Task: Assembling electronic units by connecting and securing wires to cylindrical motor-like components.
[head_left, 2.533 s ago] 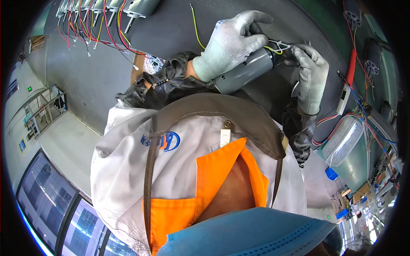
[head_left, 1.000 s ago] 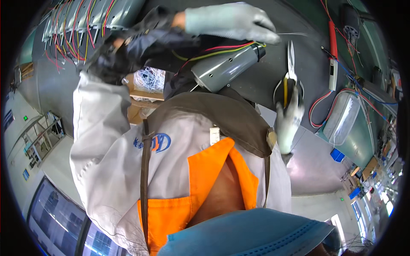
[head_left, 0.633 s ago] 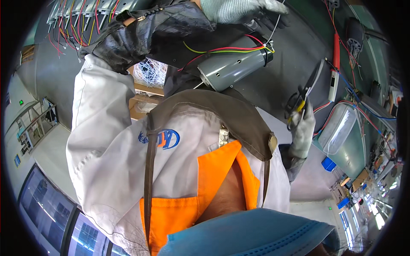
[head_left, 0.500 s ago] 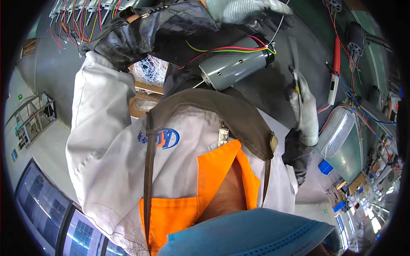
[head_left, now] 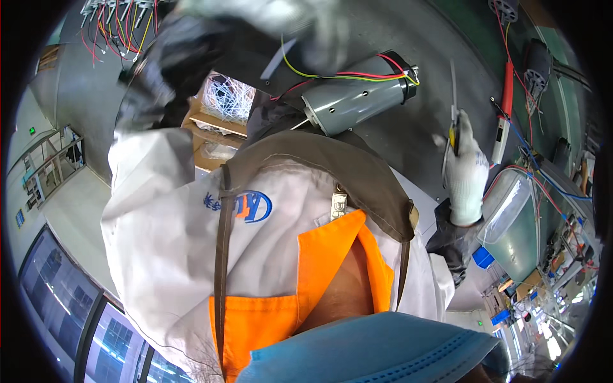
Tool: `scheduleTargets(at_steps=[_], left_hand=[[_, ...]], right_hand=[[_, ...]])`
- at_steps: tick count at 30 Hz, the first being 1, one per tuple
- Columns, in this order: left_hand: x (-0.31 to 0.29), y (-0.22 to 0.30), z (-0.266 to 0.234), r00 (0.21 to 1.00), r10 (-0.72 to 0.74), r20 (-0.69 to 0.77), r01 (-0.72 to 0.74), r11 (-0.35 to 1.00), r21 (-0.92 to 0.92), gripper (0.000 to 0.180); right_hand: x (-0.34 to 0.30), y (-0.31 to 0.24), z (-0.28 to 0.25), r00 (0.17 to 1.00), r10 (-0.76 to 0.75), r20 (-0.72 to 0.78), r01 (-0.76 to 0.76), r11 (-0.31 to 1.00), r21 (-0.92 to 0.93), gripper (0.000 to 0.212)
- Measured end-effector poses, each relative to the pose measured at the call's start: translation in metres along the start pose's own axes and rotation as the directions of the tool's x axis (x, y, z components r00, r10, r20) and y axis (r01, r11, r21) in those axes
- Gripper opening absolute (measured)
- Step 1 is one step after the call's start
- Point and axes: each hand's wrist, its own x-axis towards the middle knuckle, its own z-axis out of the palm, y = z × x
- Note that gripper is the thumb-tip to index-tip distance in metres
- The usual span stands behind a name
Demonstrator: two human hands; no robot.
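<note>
Broadest first: a dark table (head_left: 389, 22), spread beneath and beyond the grey motor (head_left: 354, 105). Far to the upper left of the grey motor, a row of motors (head_left: 124, 5) with shafts and coloured wires facing the near side, lined up presumably for easy picking. The grey motor itself, flat on its side near the wearer's body, untouched by either hand, wired end angled up and right, perhaps to present that end to the tool-holding side. Left of it, a cardboard box (head_left: 220, 123) full of thin white strips (head_left: 228, 97), seemingly parked close by for dropping scraps. Above and left of the motor, the gloved left hand (head_left: 268, 16), badly blurred; cannot tell whether fingers apart, together or gripping. Right of the motor and clear of it, the gloved right hand (head_left: 468, 166), fingers wrapped around the yellow-and-dark handle of a slim-bladed hand tool (head_left: 454, 86), blade pointing away from the body, likely to keep the edge off the glove. Farther right, a red-and-white rod (head_left: 507, 96). Finest of all, red and yellow-green leads (head_left: 364, 76), trailing leftward along the motor's upper side, apparently gathered at the wired end for tidiness.
</note>
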Motion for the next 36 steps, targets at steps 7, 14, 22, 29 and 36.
scheduleTargets(at_steps=[7,14,22,29,36], left_hand=[[0.003,-0.06,0.132,0.566,-0.027,-0.824,0.684,0.574,0.451,0.049],[0.045,-0.144,0.057,0.153,0.493,-0.856,0.857,0.366,0.363,0.04],[-0.009,-0.117,-0.057,0.214,-0.189,-0.958,0.214,0.966,-0.142,0.028],[0.008,-0.077,0.085,0.138,-0.47,-0.872,0.267,0.865,-0.424,0.043],[0.067,-0.075,0.086,0.463,-0.547,-0.697,0.106,0.815,-0.569,0.048]], right_hand=[[0.01,-0.02,0.055,0.914,-0.252,0.318,-0.23,0.324,0.918,0.045],[0.133,-0.081,0.039,0.957,-0.124,-0.261,0.287,0.492,0.822,0.032],[0.087,-0.025,-0.007,0.877,-0.276,-0.394,0.48,0.452,0.752,0.037],[0.028,0.151,0.007,0.725,0.545,-0.422,0.325,0.27,0.906,0.053],[0.048,0.021,-0.018,0.992,-0.098,0.074,-0.011,0.532,0.846,0.024]])
